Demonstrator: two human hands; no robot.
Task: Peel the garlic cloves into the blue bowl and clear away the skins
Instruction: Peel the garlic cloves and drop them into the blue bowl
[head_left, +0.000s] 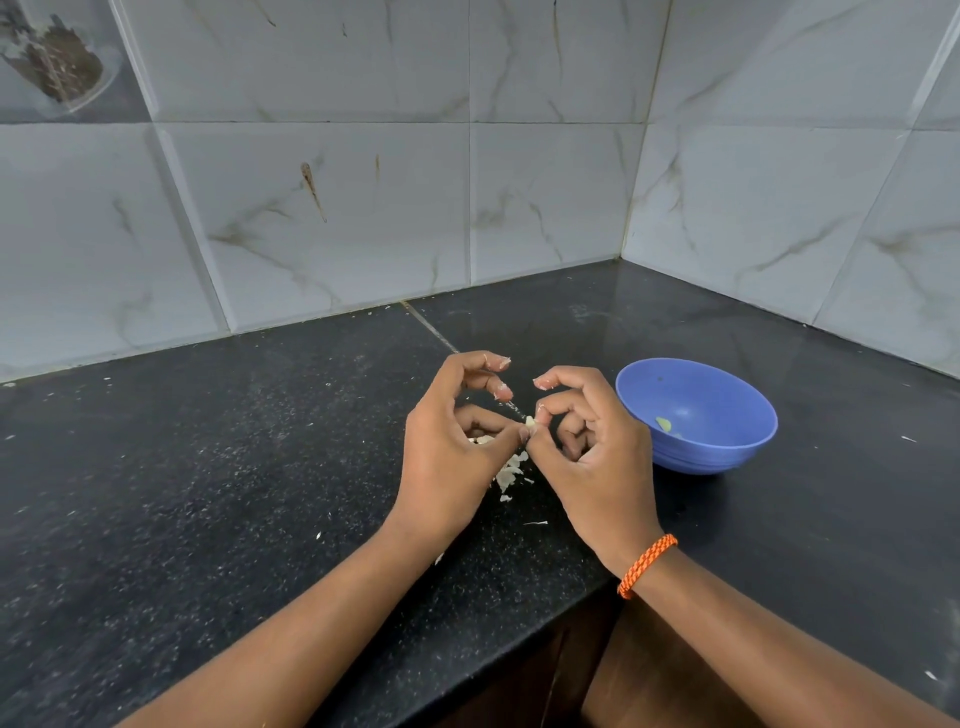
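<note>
Garlic clove (530, 422) sits pinched between the fingertips of your left hand (452, 457) and right hand (597, 457), both closed on it above the dark counter (208, 467), loose skins (511, 470) heaped beneath, blue bowl (727, 447) just beside your right hand.

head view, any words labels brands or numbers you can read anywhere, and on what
None: no readable text anywhere.
The blue bowl is plain, with no print showing.
The orange wristband on the right hand is a woven pattern only.
The wall tiles bear veining and stains, no letters.
</note>
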